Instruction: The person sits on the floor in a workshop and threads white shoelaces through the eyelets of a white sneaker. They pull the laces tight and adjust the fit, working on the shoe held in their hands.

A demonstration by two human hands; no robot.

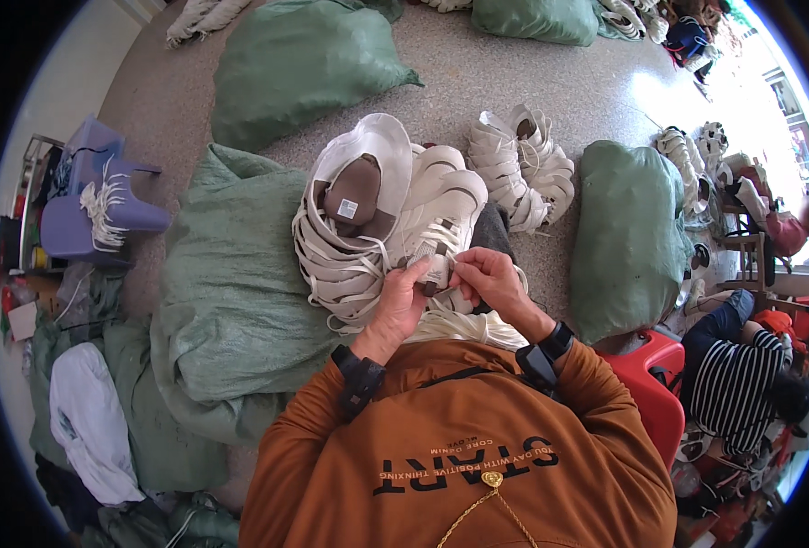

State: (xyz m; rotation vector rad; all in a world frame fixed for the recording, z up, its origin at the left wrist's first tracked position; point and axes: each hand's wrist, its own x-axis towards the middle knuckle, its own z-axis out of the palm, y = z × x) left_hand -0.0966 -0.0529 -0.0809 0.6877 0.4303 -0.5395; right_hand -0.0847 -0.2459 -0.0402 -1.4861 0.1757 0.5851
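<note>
A white shoe upper [436, 205] lies in front of me with its toe pointing away, partly laced with white cord. My left hand [397, 306] is closed at the near end, thumb and fingers gripping the tongue [435, 267], which bears a pale printed label. Across from it my right hand [494, 281] pinches a white shoelace [456, 265] beside the eyelets. A nested stack of white shoe uppers [354, 283] with a brown inside stands just left of my hands. Close to my body lies a bundle of white laces [464, 326].
Green sacks [309, 68] lie ahead, and another sack [628, 237] stands to the right. More nested uppers [523, 164] sit on the speckled floor. A purple stool [103, 219] is at left, a red chair [646, 388] at right. A person in stripes [738, 384] bends at far right.
</note>
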